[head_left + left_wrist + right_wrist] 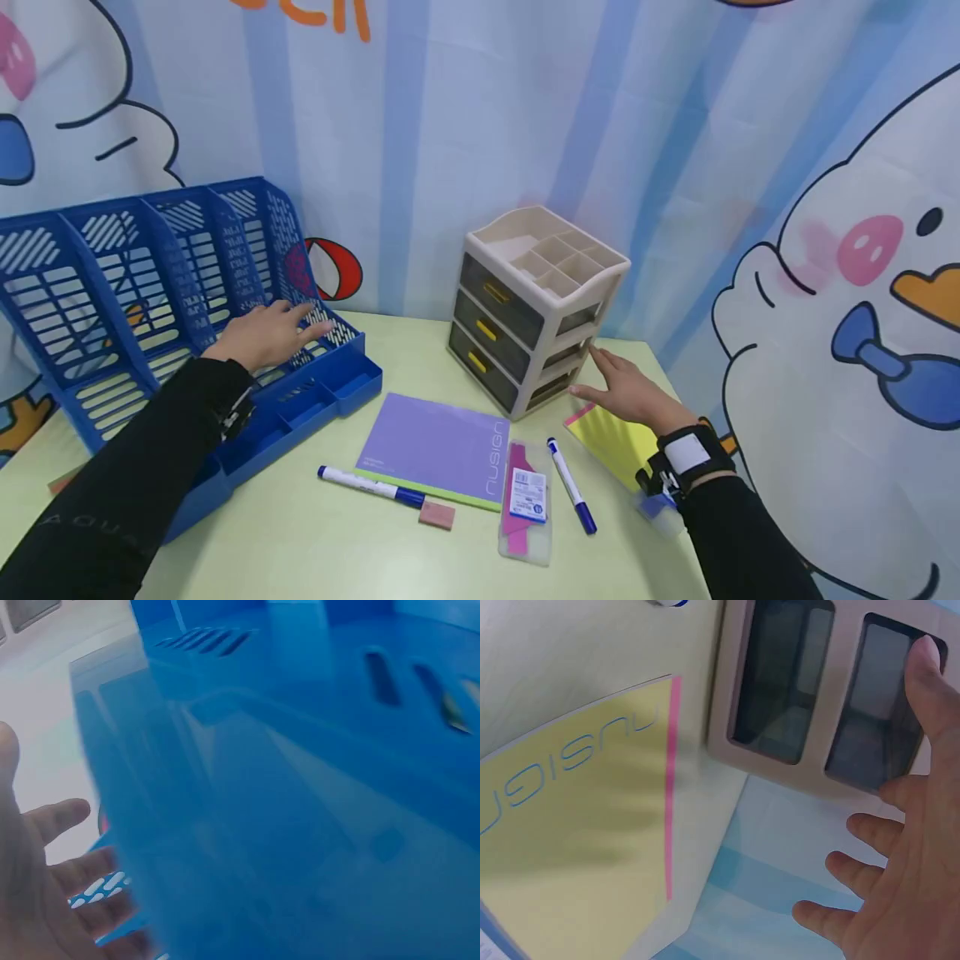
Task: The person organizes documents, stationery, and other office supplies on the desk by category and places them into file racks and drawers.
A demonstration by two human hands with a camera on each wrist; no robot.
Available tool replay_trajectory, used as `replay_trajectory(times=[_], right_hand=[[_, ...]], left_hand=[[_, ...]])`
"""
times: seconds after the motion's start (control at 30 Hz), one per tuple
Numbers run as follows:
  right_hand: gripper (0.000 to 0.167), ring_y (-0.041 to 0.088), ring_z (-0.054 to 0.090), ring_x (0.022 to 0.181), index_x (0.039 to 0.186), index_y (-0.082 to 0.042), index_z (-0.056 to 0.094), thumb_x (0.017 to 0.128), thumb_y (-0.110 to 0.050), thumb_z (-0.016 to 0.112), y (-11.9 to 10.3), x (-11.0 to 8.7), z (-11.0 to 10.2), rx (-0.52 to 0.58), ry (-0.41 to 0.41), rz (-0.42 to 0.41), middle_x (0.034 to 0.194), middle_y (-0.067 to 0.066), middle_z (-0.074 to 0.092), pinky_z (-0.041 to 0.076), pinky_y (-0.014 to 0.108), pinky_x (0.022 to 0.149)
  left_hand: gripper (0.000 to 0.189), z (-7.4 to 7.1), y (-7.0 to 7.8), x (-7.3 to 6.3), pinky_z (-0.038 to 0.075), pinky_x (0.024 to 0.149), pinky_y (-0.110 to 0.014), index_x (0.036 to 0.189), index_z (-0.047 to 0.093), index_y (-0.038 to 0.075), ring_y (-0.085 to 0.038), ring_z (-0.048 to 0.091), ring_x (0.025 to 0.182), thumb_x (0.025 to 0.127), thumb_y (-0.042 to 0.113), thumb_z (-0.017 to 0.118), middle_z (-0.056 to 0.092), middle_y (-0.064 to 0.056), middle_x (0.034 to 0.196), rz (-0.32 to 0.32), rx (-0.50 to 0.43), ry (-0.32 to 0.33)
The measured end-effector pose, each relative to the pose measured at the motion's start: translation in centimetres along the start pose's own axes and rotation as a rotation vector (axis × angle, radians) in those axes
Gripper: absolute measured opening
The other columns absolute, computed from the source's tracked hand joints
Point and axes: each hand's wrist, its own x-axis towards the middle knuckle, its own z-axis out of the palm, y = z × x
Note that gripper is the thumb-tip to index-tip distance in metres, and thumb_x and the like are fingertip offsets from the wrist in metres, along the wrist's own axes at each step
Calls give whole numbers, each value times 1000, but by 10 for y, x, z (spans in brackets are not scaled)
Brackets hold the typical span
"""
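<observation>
A blue plastic file rack with tall slotted dividers and a compartmented front tray stands at the left. My left hand is over its right section, fingers spread. In the left wrist view that hand shows beside a blue rack panel, holding nothing. To the right stands a small beige drawer unit with three dark drawers, yellow pulls and a divided top. At its lower right side is my right hand, with fingers extended. The right wrist view shows this hand with its thumb over the unit's side.
A purple notebook lies mid-table, with a yellow notebook under the right hand. Nearby are two markers, a pinkish block, and a clear case with a pink item and a labelled packet. A printed curtain hangs behind.
</observation>
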Motion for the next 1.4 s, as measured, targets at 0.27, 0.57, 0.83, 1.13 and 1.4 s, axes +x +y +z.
replay_trajectory(times=[0.27,0.57,0.83,1.13,1.4], right_hand=[[88,49,23,139,155,-2,23,96,-65,44,-8,-15,-3,-7,116,-5,154,27,26,25,65,106],[73,48,31,136,153,-5,29,100,-52,46,-25,-15,-9,42,259,-78,151,27,33,29,65,105],[67,44,38,133,152,-5,32,101,-46,49,-45,-10,-19,55,371,-116,146,25,41,33,63,103],[59,38,54,113,149,-8,35,100,-30,59,-55,0,-27,97,591,-281,133,22,49,48,54,89],[58,30,59,90,141,-3,46,90,-13,73,-67,15,-21,93,823,-374,132,21,41,56,43,70]], left_hand=[[97,-8,16,17,21,102,-72,155,26,6,-52,26,136,91,78,18,29,-32,151,37,-116,15],[81,-8,31,37,19,108,-66,154,26,4,-46,25,140,100,64,26,29,-26,154,96,-276,49],[80,-8,44,58,19,110,-63,155,25,5,-43,26,140,100,63,24,29,-23,155,156,-413,68],[80,-15,74,84,20,114,-54,155,23,4,-37,24,143,100,63,24,27,-19,157,182,-643,63],[76,-9,110,106,31,109,-52,156,23,7,-37,41,134,102,60,28,31,-17,156,181,-862,11]])
